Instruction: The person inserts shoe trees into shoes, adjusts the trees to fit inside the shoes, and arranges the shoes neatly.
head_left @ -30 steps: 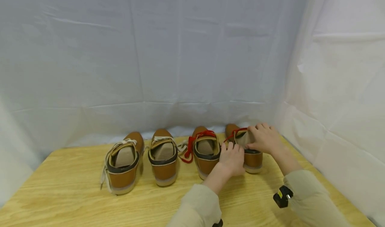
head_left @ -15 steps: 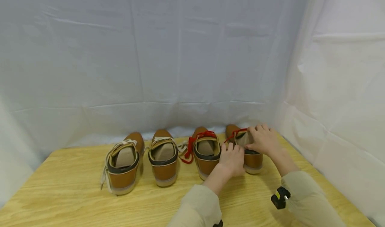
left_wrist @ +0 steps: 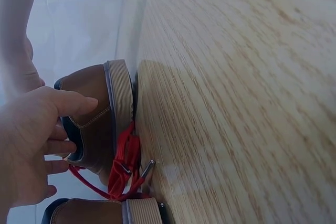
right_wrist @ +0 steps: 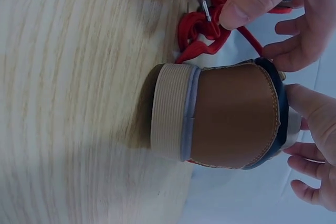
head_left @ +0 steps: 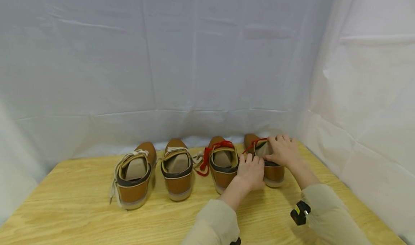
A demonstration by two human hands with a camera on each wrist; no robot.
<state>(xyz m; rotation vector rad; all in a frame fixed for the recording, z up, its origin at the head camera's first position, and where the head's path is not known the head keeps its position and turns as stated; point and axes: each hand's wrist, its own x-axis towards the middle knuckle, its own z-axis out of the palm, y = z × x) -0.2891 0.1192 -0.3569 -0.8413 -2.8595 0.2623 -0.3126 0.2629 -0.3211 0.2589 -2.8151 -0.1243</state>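
Note:
A brown shoe with red laces (head_left: 273,173) stands at the right end of a row in the head view, heel toward me. My right hand (head_left: 284,150) grips it at the collar, thumb and forefinger at the opening. At the left side of the same shoe is my left hand (head_left: 250,172). In the right wrist view its fingers reach the collar of the shoe (right_wrist: 231,116), while its thumb lies out over the red lace (right_wrist: 202,38). The left wrist view shows that thumb straight across the shoe's brown side (left_wrist: 92,132). Another red-laced shoe (head_left: 223,180) stands just left of this hand.
Two brown shoes with pale laces, one at far left (head_left: 133,194) and one beside it (head_left: 178,183), complete the row on the wooden table (head_left: 81,198). White sheeting (head_left: 194,57) hangs behind the toes and along the right side (head_left: 373,93).
My right forearm has drifted slightly left. Both hands keep their places at the right-hand shoe, and the shoes stand as before.

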